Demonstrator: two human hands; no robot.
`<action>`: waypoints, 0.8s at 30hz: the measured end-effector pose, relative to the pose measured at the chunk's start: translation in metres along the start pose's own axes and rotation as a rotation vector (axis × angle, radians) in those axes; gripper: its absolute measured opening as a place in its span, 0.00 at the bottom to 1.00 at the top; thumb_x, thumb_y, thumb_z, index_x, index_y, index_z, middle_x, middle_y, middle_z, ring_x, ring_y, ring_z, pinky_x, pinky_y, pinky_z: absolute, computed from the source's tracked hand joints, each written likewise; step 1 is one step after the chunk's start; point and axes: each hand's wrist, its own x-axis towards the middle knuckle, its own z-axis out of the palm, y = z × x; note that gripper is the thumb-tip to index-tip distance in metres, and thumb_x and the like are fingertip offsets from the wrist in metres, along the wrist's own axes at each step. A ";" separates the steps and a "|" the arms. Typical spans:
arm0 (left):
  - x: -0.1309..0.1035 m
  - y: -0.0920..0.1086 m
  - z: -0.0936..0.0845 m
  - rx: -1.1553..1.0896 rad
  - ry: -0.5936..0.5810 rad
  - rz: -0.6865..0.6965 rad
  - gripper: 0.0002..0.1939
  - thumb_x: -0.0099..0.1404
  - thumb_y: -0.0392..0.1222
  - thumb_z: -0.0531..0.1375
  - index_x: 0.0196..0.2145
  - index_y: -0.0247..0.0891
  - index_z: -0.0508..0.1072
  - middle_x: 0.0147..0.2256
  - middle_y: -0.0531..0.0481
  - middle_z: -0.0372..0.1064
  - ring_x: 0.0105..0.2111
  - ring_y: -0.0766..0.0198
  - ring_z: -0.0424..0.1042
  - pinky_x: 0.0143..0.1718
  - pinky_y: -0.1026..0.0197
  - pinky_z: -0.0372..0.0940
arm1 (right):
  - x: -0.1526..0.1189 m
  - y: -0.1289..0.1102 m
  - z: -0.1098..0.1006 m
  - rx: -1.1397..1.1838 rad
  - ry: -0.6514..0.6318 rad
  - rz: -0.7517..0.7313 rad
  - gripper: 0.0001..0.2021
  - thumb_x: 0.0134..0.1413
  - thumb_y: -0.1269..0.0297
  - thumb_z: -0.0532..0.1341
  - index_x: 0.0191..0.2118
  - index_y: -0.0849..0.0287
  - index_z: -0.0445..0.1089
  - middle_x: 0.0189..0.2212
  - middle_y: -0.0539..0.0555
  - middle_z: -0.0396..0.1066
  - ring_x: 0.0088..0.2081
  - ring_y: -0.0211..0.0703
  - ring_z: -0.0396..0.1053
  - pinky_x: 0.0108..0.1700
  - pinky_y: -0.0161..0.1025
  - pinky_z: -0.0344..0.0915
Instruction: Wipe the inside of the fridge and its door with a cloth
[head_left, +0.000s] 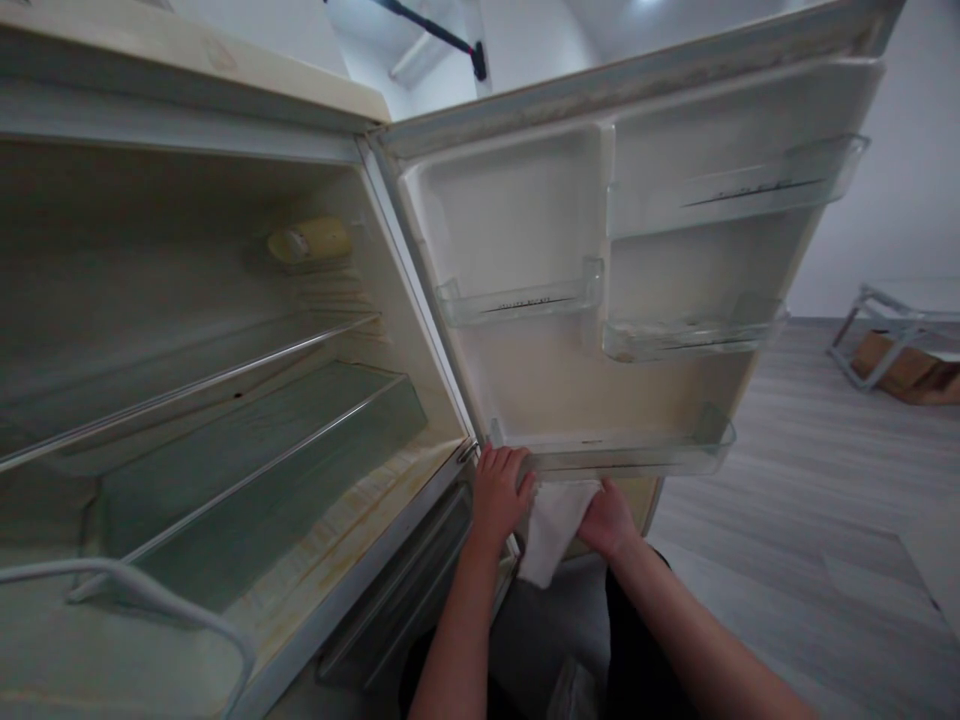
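An opened refrigerator door [525,385] fills the middle of the view, with clear plastic bins on its inner side. My left hand [501,495] curls its fingers over the left end of the lowest door bin [630,460]. Just below that bin, my right hand [607,518] is closed on a white cloth [555,525], pressing it up near the bin's underside. The cloth hangs down between my two hands. My right fingertips are partly hidden behind the cloth and bin.
To the left, the refrigerator compartment [330,190] holds glass shelves [300,440] with brownish stains and a yellowish cylinder [311,240]. A white wire rack [150,590] is at the lower left. On the right, a brown box [907,365] sits under a metal frame [874,340].
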 end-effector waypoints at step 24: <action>-0.002 -0.003 0.018 0.017 0.206 0.013 0.14 0.70 0.53 0.62 0.44 0.40 0.75 0.38 0.45 0.77 0.44 0.49 0.75 0.64 0.40 0.60 | -0.045 -0.083 -0.054 0.388 0.310 -0.542 0.27 0.71 0.47 0.45 0.52 0.54 0.77 0.42 0.56 0.82 0.52 0.50 0.77 0.63 0.55 0.68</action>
